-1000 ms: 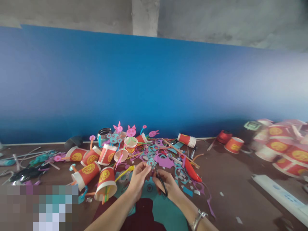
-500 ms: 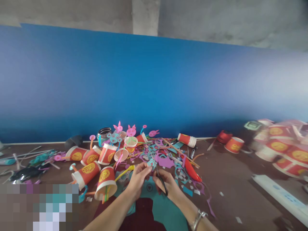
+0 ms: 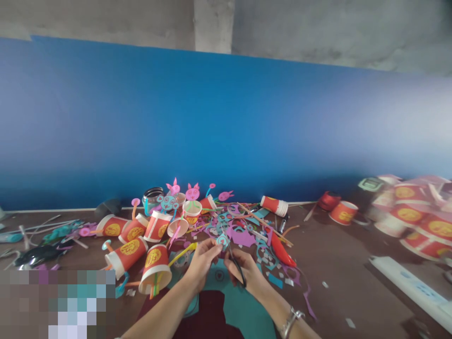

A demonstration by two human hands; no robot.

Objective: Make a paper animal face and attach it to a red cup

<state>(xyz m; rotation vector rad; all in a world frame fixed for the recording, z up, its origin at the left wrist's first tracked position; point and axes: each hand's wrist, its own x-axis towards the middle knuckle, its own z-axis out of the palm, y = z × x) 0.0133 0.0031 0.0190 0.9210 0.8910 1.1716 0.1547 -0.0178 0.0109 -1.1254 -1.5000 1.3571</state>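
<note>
Between finger and thumb, my left hand (image 3: pixel 202 263) pinches a small light-blue paper circle (image 3: pixel 222 240) with a heart-like mark. Black-handled scissors (image 3: pixel 237 267) are in my right hand (image 3: pixel 249 270), their blades at the circle's right edge. Under both hands lies a teal paper sheet (image 3: pixel 243 303) with a cut-out gap and another small round mark printed on it. Pink and blue paper scraps (image 3: pixel 242 234) are heaped just beyond my fingers. To the left, red paper cups (image 3: pixel 156 261) with yellow emblems lie tipped over, some with coloured straws.
Stacked cups (image 3: pixel 423 212) stand at the right, behind a white power strip (image 3: pixel 409 282). A red tool-like object (image 3: pixel 282 249) lies right of the scraps. A metal-rimmed jar (image 3: pixel 152 197) stands by the blue partition (image 3: pixel 219 127). Scissors and scraps clutter the left.
Hardly anything differs: the scissors' blades and the paper circle shift very slightly against each other. Both hands stay in nearly the same place.
</note>
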